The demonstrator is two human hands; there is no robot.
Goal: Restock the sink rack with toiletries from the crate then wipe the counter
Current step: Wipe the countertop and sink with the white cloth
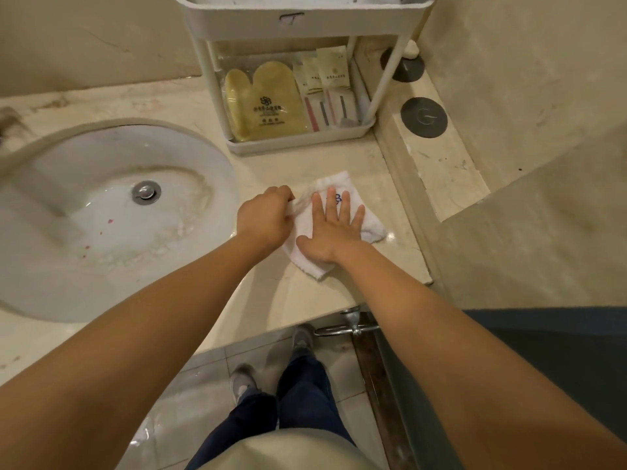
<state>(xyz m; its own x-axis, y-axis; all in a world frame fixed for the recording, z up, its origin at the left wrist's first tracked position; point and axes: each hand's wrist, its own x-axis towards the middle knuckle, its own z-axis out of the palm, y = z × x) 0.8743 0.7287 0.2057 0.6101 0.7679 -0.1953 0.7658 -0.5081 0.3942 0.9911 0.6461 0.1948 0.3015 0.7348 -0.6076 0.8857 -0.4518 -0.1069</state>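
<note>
Beige marble worktop (271, 293), sink (101, 215) on the left, rack (291, 145) at the back with packets already on its lower tier. White cloth (341, 180) lies flat on the worktop just in front of the rack, directly under both hands. Right hand (334, 228) is flat on top, fingers spread and pressing. Left hand (268, 215) is curled, gripping the cloth's left edge. Looks like the wiping step. Bare worktop lies toward the person and left toward the sink, so the stroke likely goes that way, right hand driving.
</note>
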